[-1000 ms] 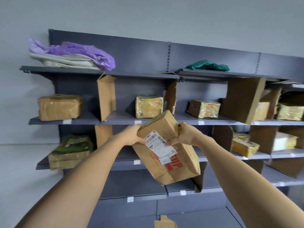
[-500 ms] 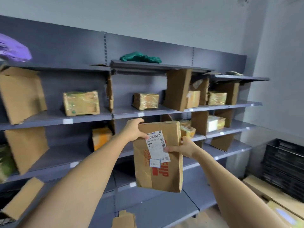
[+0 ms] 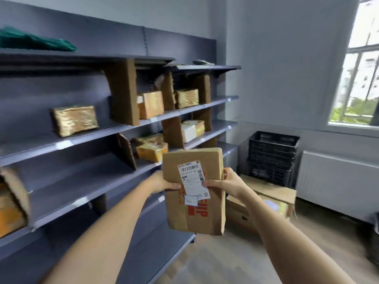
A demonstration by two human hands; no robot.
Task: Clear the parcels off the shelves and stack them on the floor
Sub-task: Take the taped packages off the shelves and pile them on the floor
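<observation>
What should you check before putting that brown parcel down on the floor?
1. Left hand holds the parcel: ok.
2. Right hand holds its other side: ok.
3. Parcel is off the shelves: ok.
4. Floor below it is bare: ok.
5. Boxes already lie on the floor to stack beside: ok.
6. Parcel's weight: cannot tell.

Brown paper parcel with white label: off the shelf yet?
Off: brown paper parcel held upright in mid-air by left hand and right hand.
</observation>
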